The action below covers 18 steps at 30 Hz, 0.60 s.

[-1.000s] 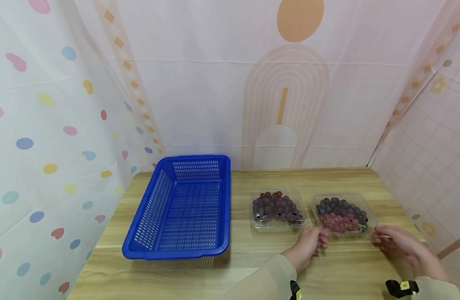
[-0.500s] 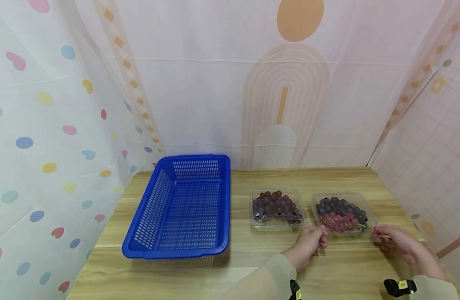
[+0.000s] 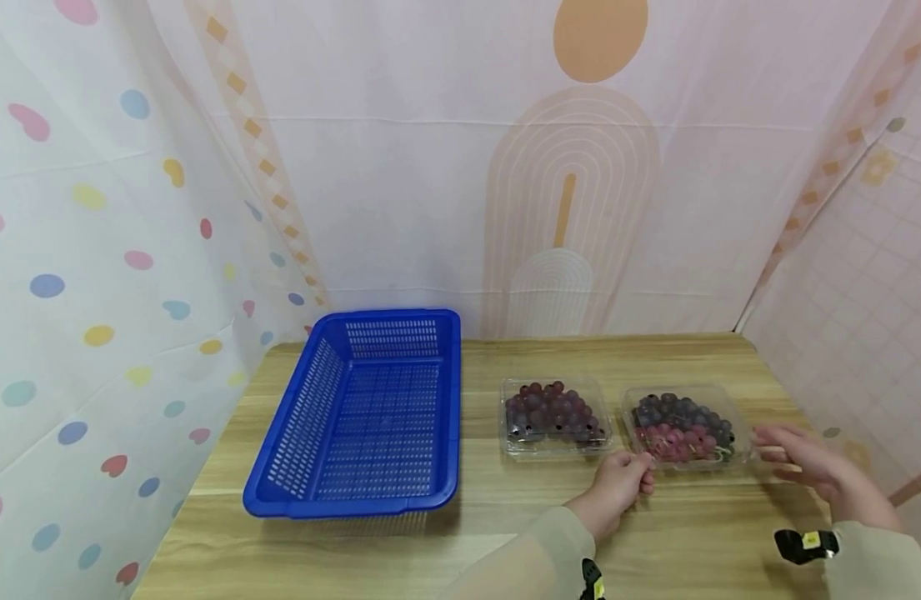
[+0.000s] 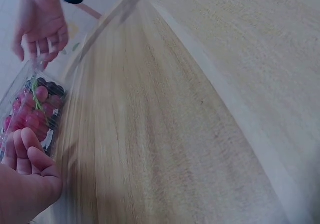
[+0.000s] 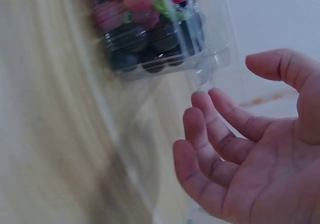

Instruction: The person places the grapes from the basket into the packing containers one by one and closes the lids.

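Observation:
On the right of the table in the head view lies a clear plastic clamshell box (image 3: 685, 392) with a bunch of dark and pink grapes (image 3: 678, 442) inside. My left hand (image 3: 618, 492) pinches its near left corner, fingers curled beneath the thumb. Off its right side, my right hand (image 3: 813, 467) holds nothing; the right wrist view shows the fingers (image 5: 215, 144) loosely bent and the thumb spread from them, fingertips close to the box's edge. A second clear clamshell box (image 3: 553, 450), with dark red grapes (image 3: 553, 412), lies just left of the first.
A blue plastic basket (image 3: 447, 417) with slotted sides stands on the left of the wooden table (image 3: 520, 533), with bare floor inside. Patterned cloth (image 3: 400, 208) hangs behind the table and along both sides.
My right hand has let go of the box's right corner, drawn slightly away and spread its fingers. My left hand and both boxes stay almost where they were.

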Each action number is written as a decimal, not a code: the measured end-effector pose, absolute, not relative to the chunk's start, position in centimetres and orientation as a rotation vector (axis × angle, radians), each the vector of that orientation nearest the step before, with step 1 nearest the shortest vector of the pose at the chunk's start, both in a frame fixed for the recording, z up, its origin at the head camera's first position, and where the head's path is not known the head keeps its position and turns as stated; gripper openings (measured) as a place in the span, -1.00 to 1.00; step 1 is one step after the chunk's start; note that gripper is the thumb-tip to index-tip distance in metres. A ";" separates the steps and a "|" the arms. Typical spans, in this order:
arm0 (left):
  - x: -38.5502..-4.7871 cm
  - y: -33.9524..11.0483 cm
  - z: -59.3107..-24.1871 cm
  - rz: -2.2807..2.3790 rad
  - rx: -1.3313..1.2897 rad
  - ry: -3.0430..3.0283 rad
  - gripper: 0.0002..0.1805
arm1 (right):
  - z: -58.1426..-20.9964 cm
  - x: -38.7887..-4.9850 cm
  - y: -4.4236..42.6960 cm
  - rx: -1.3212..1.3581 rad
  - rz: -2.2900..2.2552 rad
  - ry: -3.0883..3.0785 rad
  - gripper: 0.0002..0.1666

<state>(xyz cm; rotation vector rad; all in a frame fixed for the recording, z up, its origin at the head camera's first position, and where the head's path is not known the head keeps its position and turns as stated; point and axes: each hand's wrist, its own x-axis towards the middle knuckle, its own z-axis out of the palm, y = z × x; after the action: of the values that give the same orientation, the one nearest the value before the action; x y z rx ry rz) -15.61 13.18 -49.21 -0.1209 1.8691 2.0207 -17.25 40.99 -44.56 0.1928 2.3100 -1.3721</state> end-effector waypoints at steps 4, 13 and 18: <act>-15.5 13.3 -49.1 2.030 -0.137 1.884 -0.76 | -43.8 -18.4 40.2 0.197 -1.290 2.414 -0.16; -15.3 13.5 -49.1 2.068 -0.142 1.912 -0.80 | -43.8 -20.5 38.6 0.259 -1.279 2.387 -0.16; -15.3 13.8 -49.1 2.076 -0.132 1.955 -0.78 | -43.9 -20.8 38.0 0.248 -1.279 2.374 -0.22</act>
<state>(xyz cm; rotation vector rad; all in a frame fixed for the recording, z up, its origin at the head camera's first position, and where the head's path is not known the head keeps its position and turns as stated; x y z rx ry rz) -15.27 13.78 -49.14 -0.1317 1.9547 2.0762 -20.78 38.00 -43.88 0.2479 2.3744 -1.2791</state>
